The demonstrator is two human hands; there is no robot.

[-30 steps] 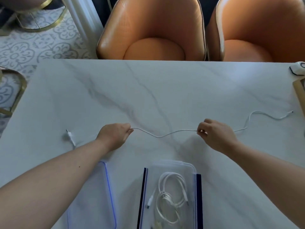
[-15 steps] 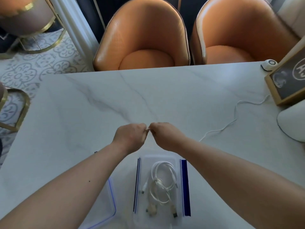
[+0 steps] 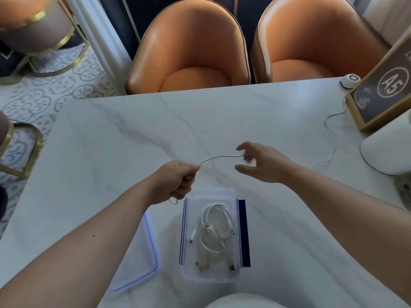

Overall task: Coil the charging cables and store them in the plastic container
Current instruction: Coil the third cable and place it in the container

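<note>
The marble surface [image 3: 133,134] held an open plastic container [image 3: 210,277], coiled cables [image 3: 216,227] already inside. Just beyond it, the left hand [image 3: 175,182] was fisted on a white cable [image 3: 219,157] mid-coil; the right hand [image 3: 264,164] spread open, apparently reaching for the next loop.

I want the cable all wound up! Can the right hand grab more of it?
Probably yes. The right hand is open beside the white cable, whose loose remainder trails over bare table to its right.

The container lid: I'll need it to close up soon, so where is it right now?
In the head view the lid lies flat on the marble table, just left of the open plastic container, partly under the left forearm.
</note>
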